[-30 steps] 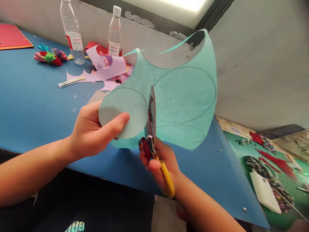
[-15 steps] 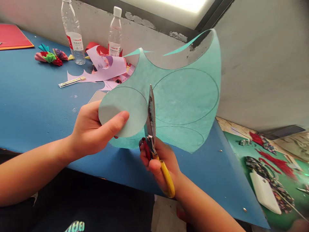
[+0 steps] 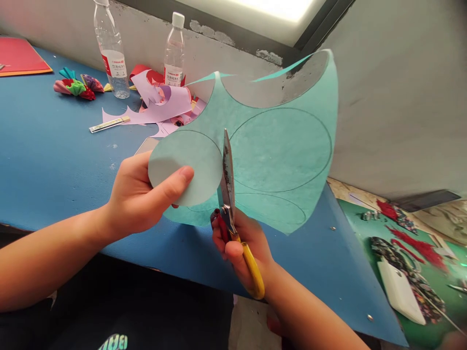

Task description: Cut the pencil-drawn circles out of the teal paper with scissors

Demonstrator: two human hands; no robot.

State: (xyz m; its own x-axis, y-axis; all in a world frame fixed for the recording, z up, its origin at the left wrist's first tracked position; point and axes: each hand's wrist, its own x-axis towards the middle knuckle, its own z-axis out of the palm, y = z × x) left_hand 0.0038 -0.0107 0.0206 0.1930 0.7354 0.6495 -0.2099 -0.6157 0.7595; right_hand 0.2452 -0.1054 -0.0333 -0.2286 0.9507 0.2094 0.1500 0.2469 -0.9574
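Note:
A teal sheet of paper (image 3: 280, 146) with pencilled circles and curved cut-outs along its top edge is held up above the blue table. My left hand (image 3: 146, 189) grips its left part, with the thumb on a pale round piece (image 3: 197, 170) that lies against the sheet. My right hand (image 3: 242, 248) is closed round the handles of scissors (image 3: 228, 175), one handle yellow. The scissor blades point up at the right edge of the round piece, between it and the larger pencilled circle. My left fingers are mostly hidden behind the paper.
On the blue table (image 3: 65, 165) stand two clear bottles (image 3: 116, 63) (image 3: 174, 53) near purple paper scraps (image 3: 156, 109), a small case (image 3: 109, 124), colourful fabric pieces (image 3: 78, 87) and red paper (image 3: 22, 56). A green surface at right holds a white phone-like object (image 3: 401, 291).
The right part of the teal sheet has shifted slightly right and down. The scissor tip has moved a little left. Both hands keep their hold.

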